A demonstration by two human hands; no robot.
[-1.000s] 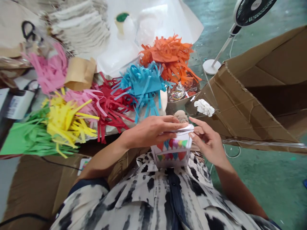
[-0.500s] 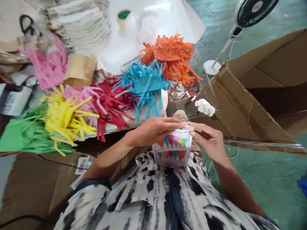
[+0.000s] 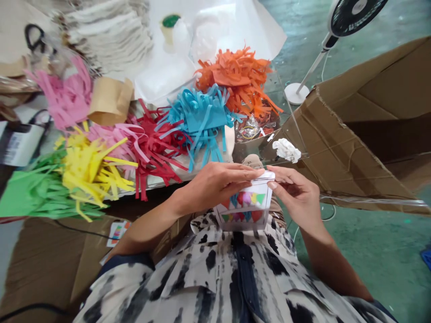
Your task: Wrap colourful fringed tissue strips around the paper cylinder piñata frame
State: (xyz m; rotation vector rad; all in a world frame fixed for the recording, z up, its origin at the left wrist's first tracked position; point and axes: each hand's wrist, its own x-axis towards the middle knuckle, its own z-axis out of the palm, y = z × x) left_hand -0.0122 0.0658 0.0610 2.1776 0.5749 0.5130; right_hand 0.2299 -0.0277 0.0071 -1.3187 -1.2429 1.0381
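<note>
A small white paper box (image 3: 245,211) printed with coloured triangles rests against my chest. My left hand (image 3: 215,185) lies over its top edge, fingers pressed together on the rim. My right hand (image 3: 296,195) pinches the box's upper right corner with fingers curled. Beyond the hands lie bundles of fringed paper: blue (image 3: 202,119), orange (image 3: 237,78), red (image 3: 158,143), pink (image 3: 69,96), yellow (image 3: 90,168) and green (image 3: 37,193).
A large torn cardboard box (image 3: 357,130) stands open at the right, with a crumpled white wad (image 3: 286,150) by its edge. A standing fan (image 3: 340,27) is on the green floor. White sheets, a tape roll (image 3: 170,27), scissors (image 3: 33,38) and a brown bag (image 3: 109,101) lie at the back.
My right hand has closed in from an outstretched finger to a pinch on the box's top corner. The left hand stays on the rim.
</note>
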